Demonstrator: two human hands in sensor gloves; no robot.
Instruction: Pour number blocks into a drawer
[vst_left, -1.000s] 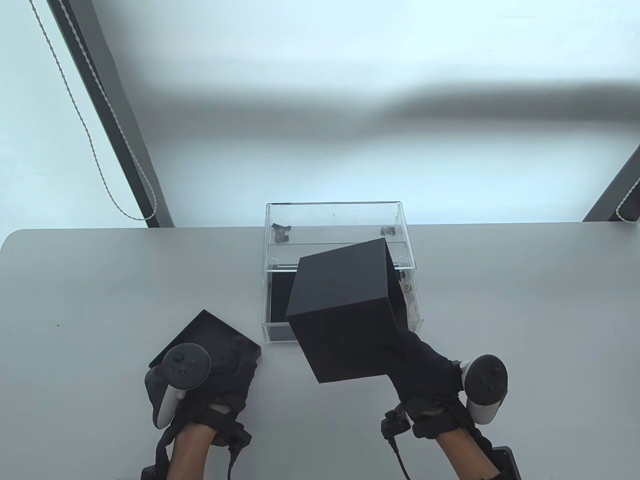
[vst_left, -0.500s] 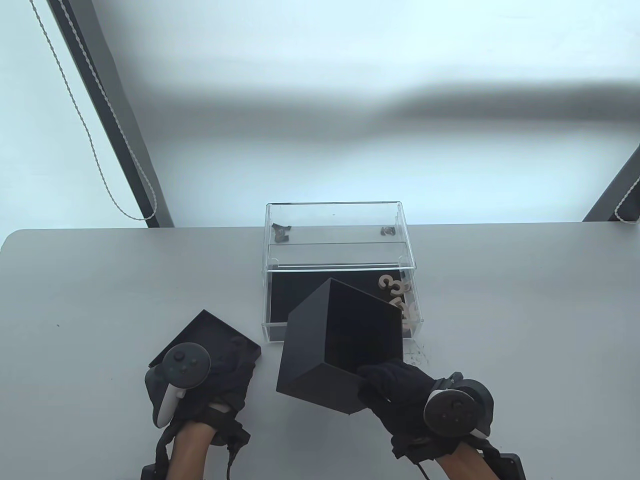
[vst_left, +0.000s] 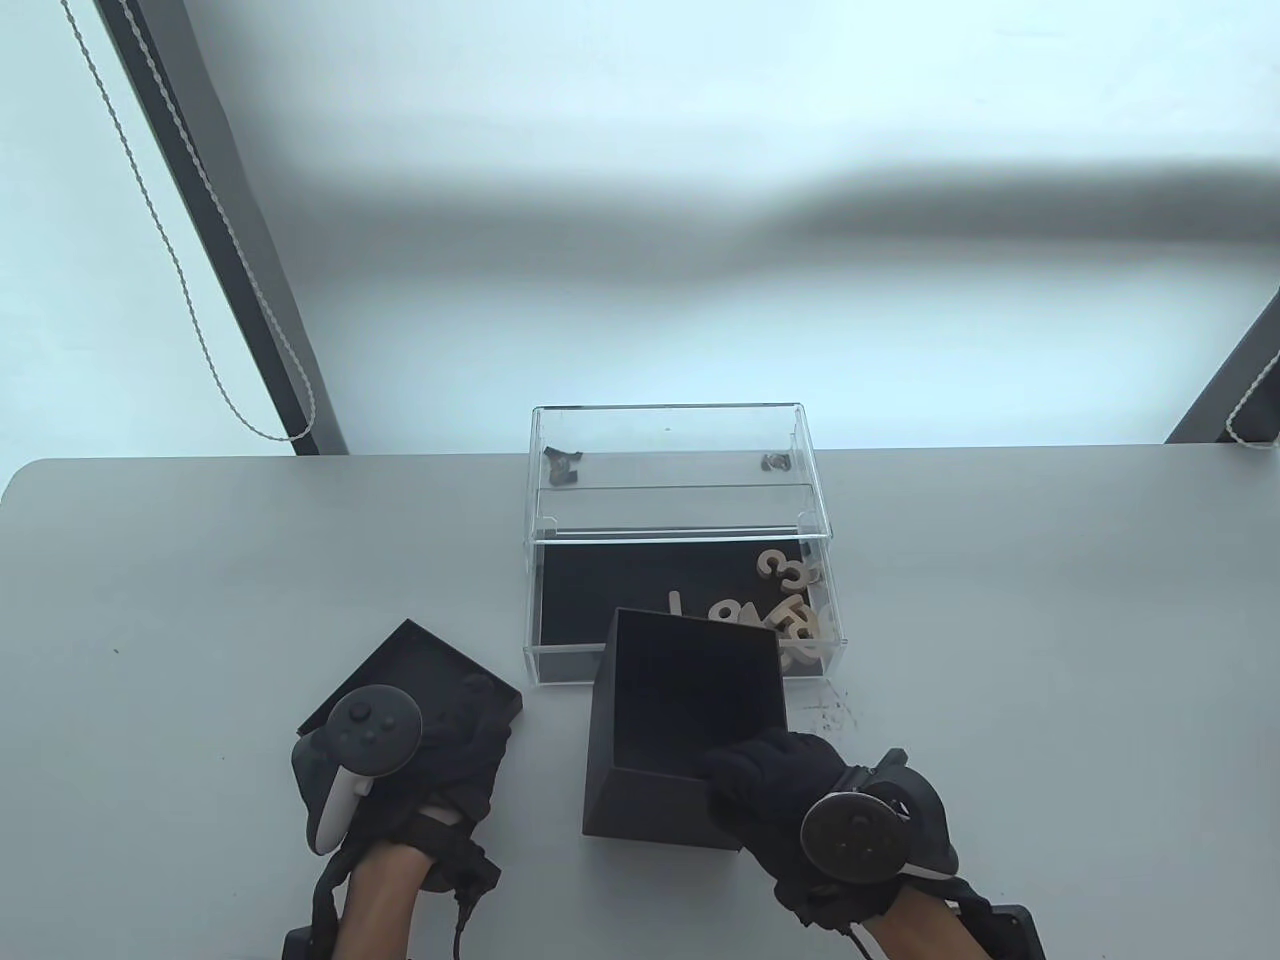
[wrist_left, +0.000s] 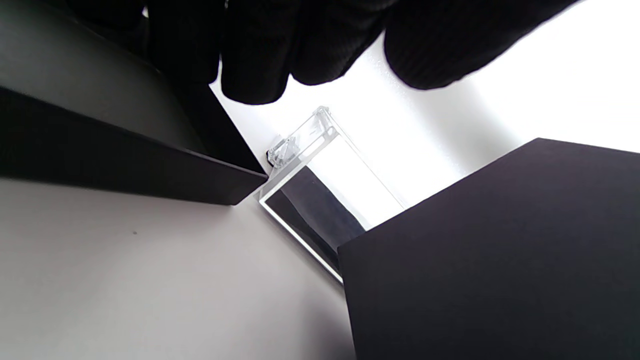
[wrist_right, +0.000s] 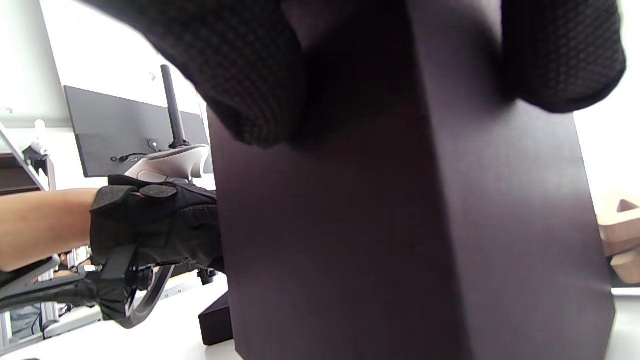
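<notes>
Since 0.5 s ago you've tipped black box (vst_left: 685, 690) back upright w/ R hand (vst_left: 790, 790), fingers curled over its near rim, number blocks (vst_left: 790, 610) now in drawer (vst_left: 533, 610); L hand (vst_left: 440, 745) fingers flat, steadying lid (vst_left: 400, 655).

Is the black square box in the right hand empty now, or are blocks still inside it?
Empty: the black square box faces mouth up, showing only dark interior. Wooden number blocks lie in the clear drawer.
</notes>
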